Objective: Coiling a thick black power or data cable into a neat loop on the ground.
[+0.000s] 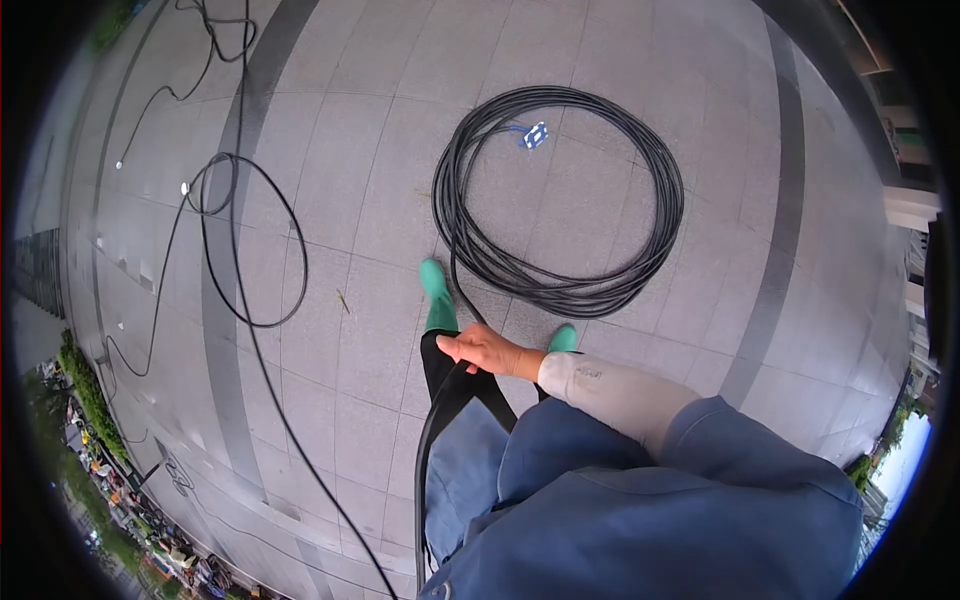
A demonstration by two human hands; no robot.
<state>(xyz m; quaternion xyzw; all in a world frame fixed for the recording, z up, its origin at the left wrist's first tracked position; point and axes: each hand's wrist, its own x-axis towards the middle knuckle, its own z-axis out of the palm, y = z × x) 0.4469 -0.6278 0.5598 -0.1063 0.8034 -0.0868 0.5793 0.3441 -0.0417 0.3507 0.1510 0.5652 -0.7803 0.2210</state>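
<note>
My right hand (484,350) is closed around a thick black cable, in front of my legs. From the hand the cable rises to a large round coil of black cable (667,187) on the paving. Its other side (421,480) runs down along the left side of my blue garment and leaves the picture at the bottom. A blue-and-white patterned tag (535,136) lies inside the coil, near a blue strip at the cable. My left hand is out of view.
Loose black cable (306,255) lies in loops on the paving at left, with a white piece (185,188) beside one loop. My green boots (433,277) stand just below the coil. A hedge (90,397) borders the paving at lower left.
</note>
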